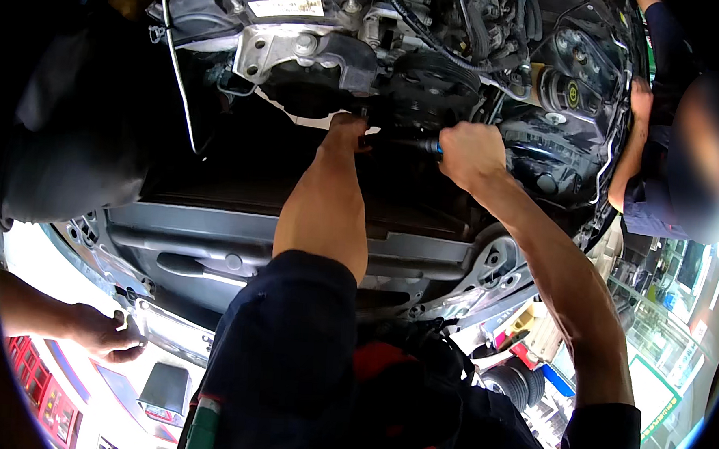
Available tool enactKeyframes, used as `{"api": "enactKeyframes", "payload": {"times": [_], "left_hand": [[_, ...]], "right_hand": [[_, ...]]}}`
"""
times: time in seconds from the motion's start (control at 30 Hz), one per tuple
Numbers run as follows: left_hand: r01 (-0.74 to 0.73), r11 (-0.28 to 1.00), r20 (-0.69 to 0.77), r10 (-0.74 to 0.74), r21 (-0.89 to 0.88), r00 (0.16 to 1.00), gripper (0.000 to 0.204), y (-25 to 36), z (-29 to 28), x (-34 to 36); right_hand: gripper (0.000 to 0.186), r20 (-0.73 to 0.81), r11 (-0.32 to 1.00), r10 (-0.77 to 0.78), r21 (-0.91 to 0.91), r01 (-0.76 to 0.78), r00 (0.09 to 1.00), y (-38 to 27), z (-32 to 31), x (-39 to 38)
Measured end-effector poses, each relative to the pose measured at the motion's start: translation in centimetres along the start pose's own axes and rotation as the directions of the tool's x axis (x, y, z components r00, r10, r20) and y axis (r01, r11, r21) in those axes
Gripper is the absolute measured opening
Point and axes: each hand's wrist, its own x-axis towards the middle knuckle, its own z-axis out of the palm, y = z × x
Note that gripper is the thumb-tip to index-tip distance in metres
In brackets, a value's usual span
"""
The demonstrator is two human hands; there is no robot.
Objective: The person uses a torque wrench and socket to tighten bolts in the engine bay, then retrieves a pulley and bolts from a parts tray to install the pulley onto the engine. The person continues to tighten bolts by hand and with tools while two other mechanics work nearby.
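Right hand (470, 153) closed in a fist around a tool handle with a blue band (433, 147), its dark shaft running left toward the left hand (346, 131), whose fingers press together against the underside of the engine (320, 52); whether they pinch a fastener cannot be told. Both forearms reach up from the lower edge. The step in hand appears to be turning a fastener at the shaft's tip, in the dark recess below the ribbed pulley (432, 78); the next move would call for steady guidance at the tip while the fist rotates the handle. Room is tight: a grey crossmember (213, 225) lies just below the forearms, hoses and a belt pulley (572, 93) crowd the right. A co-worker's hand (641, 101) rests on the body edge at right, another person's hand (106, 333) grips a bracket at lower left
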Motion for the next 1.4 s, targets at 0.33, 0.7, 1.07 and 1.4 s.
{"api": "enactKeyframes", "payload": {"times": [0.33, 0.7, 1.07, 1.4], "left_hand": [[0.062, 0.998, -0.194, -0.058, 0.016, 0.979, 0.016, -1.4, 0.1, -1.8], [-0.073, 0.992, -0.138, 0.087, 0.1, 0.987, 0.019, 0.2, 1.3, -4.8], [-0.023, 0.997, -0.145, 0.033, 0.07, 0.989, 0.02, 0.7, 1.6, -4.9], [-0.075, 0.996, -0.251, 0.083, 0.042, 0.964, 0.017, 1.1, 2.3, -5.3]], "right_hand": [[0.014, -0.035, 0.999, 0.027, 0.047, -0.026, 0.999, 0.8, 3.2, 0.4], [0.025, 0.188, 0.981, 0.144, 0.105, -0.165, 0.972, 0.4, 0.0, 0.8], [0.023, 0.102, 0.987, 0.12, 0.098, -0.13, 0.988, 1.6, 2.2, 0.6], [0.022, 0.091, 0.986, 0.117, 0.11, -0.127, 0.989, 2.0, 1.8, 0.6]]}}
